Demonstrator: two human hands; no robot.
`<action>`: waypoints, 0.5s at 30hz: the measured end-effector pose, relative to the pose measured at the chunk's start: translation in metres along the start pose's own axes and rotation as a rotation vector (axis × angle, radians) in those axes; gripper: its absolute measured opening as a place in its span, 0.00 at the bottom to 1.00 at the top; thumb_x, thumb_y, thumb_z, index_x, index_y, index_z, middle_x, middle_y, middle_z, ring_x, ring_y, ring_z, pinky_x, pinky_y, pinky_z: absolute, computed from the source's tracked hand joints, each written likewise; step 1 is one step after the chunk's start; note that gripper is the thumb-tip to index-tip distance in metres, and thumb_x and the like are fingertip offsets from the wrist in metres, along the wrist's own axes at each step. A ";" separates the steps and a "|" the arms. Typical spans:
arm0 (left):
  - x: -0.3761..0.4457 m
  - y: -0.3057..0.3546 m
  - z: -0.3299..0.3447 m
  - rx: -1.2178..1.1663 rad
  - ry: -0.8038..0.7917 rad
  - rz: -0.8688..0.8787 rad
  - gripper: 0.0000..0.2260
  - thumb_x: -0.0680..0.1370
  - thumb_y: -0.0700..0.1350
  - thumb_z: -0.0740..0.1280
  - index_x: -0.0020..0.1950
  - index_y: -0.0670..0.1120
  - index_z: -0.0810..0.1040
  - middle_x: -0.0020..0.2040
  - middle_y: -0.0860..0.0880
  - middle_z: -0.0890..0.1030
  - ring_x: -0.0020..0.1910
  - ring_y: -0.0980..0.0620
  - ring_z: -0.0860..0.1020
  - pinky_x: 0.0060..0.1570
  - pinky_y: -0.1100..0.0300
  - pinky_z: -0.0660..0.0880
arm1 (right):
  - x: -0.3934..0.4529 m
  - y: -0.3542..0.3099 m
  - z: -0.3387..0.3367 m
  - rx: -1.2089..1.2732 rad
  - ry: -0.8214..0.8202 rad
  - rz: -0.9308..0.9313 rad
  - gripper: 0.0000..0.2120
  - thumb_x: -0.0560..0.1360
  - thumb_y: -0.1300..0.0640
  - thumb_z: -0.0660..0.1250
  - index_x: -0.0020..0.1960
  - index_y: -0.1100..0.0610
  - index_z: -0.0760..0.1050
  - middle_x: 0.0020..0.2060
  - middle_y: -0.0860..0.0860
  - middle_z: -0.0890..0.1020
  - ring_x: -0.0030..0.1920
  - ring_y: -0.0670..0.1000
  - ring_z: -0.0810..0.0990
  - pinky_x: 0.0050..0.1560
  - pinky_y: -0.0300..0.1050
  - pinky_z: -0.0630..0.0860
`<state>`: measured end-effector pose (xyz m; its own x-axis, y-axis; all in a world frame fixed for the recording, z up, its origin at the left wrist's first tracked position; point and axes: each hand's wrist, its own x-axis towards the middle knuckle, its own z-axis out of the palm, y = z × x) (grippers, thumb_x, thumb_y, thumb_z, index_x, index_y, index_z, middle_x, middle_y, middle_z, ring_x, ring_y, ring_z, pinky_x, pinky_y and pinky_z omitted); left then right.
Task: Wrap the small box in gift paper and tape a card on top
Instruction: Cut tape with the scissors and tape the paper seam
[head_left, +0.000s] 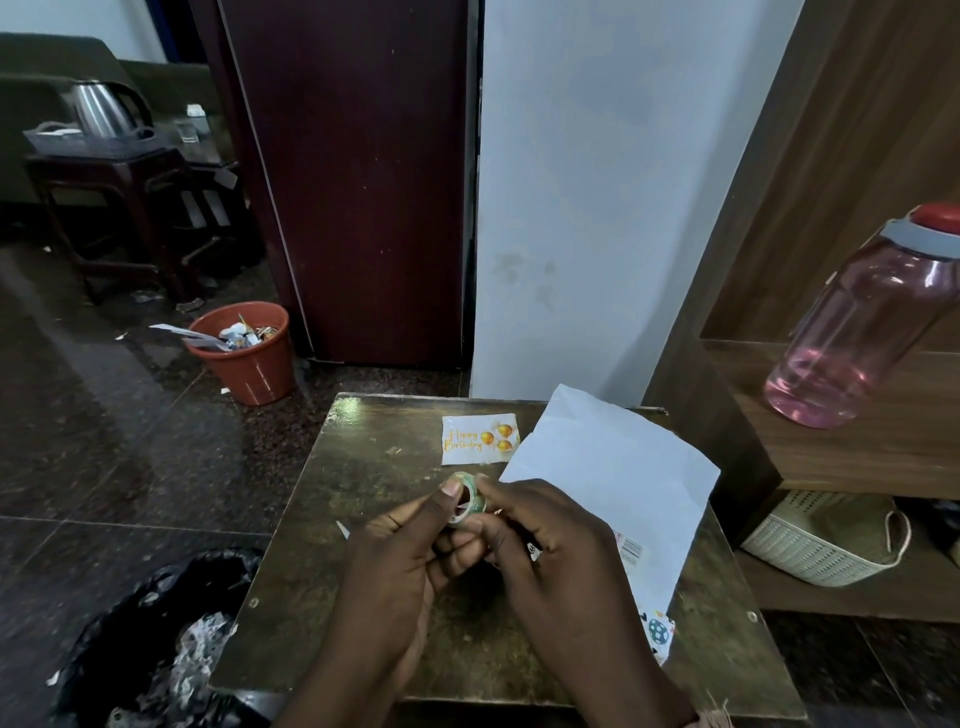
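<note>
A small roll of clear tape (469, 498) is held above the middle of the small brown table (322, 519). My left hand (410, 551) pinches its left side with thumb and fingers, and my right hand (545, 540) pinches its right side. A "Happy Birthday" card (478, 439) with gold balloons lies flat at the table's far edge. The gift paper (618, 467) lies white side up on the right of the table, its patterned side showing at the near corner. Under my right hand only a printed edge shows, so I cannot tell whether the box is there.
An orange bin (244, 358) full of scraps stands on the floor beyond the table. A black bag (156, 639) lies on the floor at the near left. A pink water bottle (857, 327) stands on the wooden shelf at right, with a cream basket (821, 540) below it.
</note>
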<state>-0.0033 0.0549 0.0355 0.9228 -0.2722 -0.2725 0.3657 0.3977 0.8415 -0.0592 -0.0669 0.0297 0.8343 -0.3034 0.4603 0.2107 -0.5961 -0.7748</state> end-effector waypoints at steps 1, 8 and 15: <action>0.000 0.000 -0.001 -0.002 0.004 -0.003 0.09 0.78 0.43 0.71 0.41 0.41 0.88 0.35 0.43 0.83 0.32 0.55 0.81 0.31 0.65 0.80 | 0.000 0.000 0.001 -0.021 0.004 -0.010 0.13 0.77 0.56 0.70 0.60 0.48 0.84 0.47 0.39 0.84 0.50 0.40 0.82 0.50 0.35 0.78; 0.002 -0.002 -0.003 -0.008 0.005 -0.046 0.08 0.74 0.46 0.72 0.42 0.42 0.88 0.37 0.43 0.83 0.33 0.56 0.81 0.32 0.65 0.80 | 0.001 0.001 0.000 -0.016 0.045 -0.020 0.10 0.76 0.57 0.71 0.55 0.47 0.85 0.45 0.40 0.85 0.46 0.40 0.83 0.46 0.39 0.80; 0.005 -0.005 -0.006 0.001 -0.021 -0.038 0.08 0.75 0.45 0.72 0.42 0.43 0.88 0.37 0.43 0.83 0.33 0.55 0.81 0.32 0.65 0.79 | 0.001 -0.002 -0.002 0.081 -0.003 0.090 0.09 0.77 0.60 0.73 0.50 0.46 0.81 0.42 0.38 0.85 0.45 0.44 0.85 0.45 0.46 0.82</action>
<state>0.0001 0.0570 0.0274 0.9055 -0.3052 -0.2947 0.4005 0.3857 0.8312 -0.0598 -0.0676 0.0330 0.8533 -0.3501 0.3863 0.1758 -0.5044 -0.8454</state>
